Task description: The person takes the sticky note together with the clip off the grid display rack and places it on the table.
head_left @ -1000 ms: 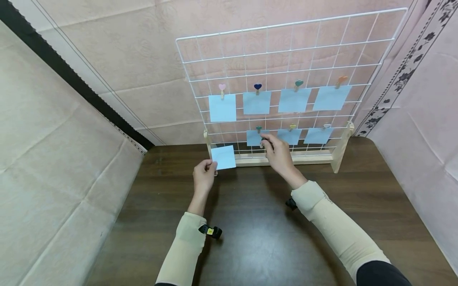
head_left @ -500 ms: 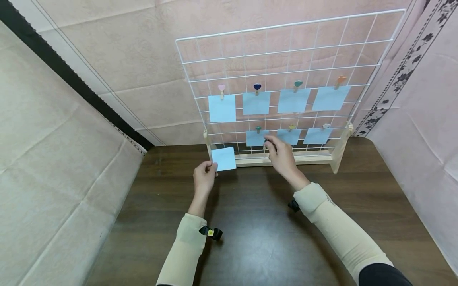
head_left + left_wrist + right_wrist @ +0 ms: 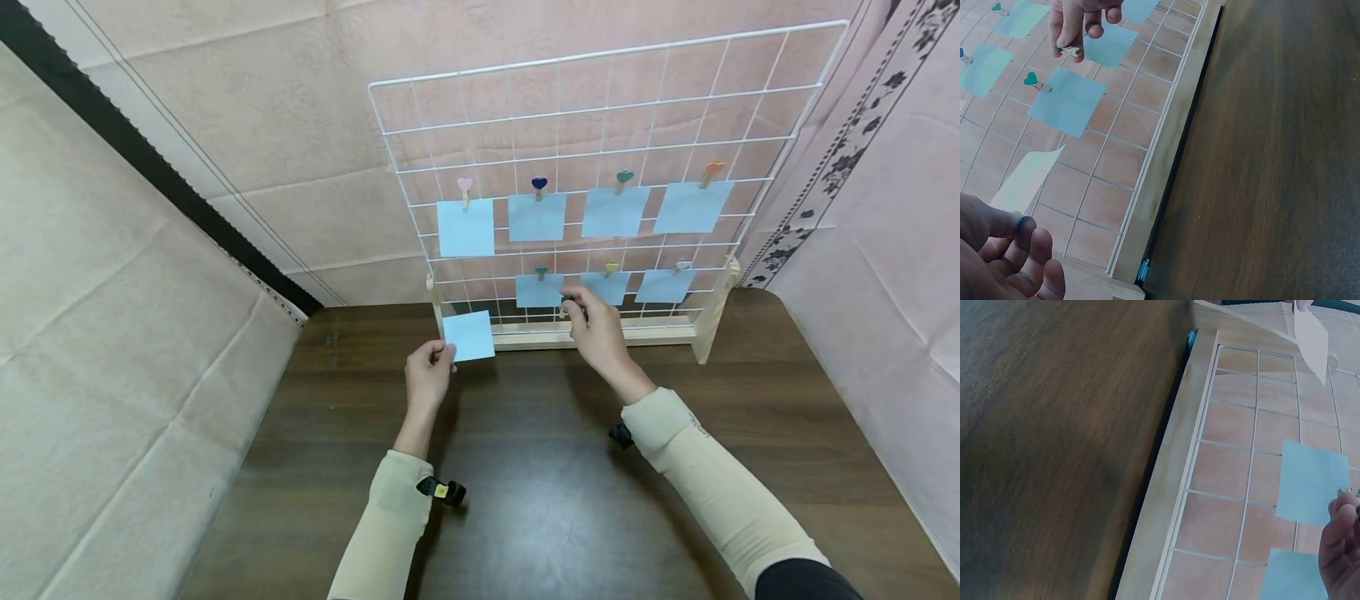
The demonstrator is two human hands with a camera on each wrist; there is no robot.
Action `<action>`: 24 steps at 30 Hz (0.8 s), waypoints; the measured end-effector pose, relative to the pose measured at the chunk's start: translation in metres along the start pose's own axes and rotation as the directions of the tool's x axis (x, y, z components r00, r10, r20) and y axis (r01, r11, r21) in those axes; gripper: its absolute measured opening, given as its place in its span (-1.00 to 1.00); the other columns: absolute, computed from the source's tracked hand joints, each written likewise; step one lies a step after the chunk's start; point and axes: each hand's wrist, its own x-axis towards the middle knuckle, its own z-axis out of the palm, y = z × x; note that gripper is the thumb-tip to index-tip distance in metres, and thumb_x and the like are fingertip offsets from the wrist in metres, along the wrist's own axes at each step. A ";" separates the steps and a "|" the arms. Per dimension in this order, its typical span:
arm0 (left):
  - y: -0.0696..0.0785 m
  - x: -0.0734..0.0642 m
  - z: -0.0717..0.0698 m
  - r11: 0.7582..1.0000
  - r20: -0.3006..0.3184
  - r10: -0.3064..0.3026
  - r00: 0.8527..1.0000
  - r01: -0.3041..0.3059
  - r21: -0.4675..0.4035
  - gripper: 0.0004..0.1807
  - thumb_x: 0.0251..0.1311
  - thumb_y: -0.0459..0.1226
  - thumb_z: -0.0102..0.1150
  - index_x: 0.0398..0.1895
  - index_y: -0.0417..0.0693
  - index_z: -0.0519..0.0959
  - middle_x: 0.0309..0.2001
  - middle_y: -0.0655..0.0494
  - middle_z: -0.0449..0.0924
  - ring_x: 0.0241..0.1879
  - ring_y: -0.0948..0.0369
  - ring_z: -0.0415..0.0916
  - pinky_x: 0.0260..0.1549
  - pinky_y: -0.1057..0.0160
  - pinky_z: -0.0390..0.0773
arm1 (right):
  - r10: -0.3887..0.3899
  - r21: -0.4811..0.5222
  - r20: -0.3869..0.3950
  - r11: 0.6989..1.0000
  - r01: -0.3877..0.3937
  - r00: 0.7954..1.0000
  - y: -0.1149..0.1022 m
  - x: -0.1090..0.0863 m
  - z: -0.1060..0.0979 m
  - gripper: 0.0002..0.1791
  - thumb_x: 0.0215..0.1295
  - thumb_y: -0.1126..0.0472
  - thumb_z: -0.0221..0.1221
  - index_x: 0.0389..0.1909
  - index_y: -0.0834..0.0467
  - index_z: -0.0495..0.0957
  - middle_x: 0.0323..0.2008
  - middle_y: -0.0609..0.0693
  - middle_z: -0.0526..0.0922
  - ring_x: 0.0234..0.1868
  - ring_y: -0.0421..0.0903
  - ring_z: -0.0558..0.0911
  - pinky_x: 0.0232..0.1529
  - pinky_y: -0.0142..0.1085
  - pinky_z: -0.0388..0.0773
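Pinching a blue note [image 3: 471, 337] between fingers [image 3: 1040, 245], the left hand [image 3: 427, 375] is near the wire grid [image 3: 558, 158]; the right hand [image 3: 599, 333] similarly pinches a clip [image 3: 1071, 50].

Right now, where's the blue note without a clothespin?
In the head view, the light blue note is pinched in the left hand, near the lower left corner of the white wire grid, below the hung note with the pink heart clothespin.

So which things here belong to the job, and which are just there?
Apparently the job:
loose blue note, in left hand
small peg, in right hand
hung blue notes
their pegs
wire grid

Just around it:
table
pale backdrop
wrist cameras
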 end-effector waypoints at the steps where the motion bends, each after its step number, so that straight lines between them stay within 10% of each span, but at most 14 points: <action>1: 0.000 0.000 0.000 1.000 0.001 0.001 1.000 -0.001 0.000 -0.80 0.50 -0.29 0.22 -0.12 -0.30 0.71 -0.31 -0.25 0.66 -0.19 -0.33 0.64 -0.45 0.33 0.43 | 0.001 -0.001 -0.002 1.000 -0.001 1.000 0.001 -0.001 -0.001 -0.70 0.65 0.32 0.05 0.23 0.32 0.59 -0.19 0.23 0.73 -0.51 -0.03 0.57 -0.50 -0.31 0.47; 24: -0.001 -0.003 -0.001 1.000 0.001 0.011 1.000 -0.011 0.013 -0.81 0.48 -0.29 0.25 -0.15 -0.28 0.72 -0.34 -0.18 0.67 -0.23 -0.26 0.66 -0.45 0.31 0.44 | 0.028 -0.062 -0.009 0.998 -0.029 1.000 0.006 -0.015 -0.009 -0.71 0.65 0.32 0.04 0.20 0.33 0.60 -0.27 0.20 0.73 -0.55 -0.06 0.52 -0.47 -0.24 0.44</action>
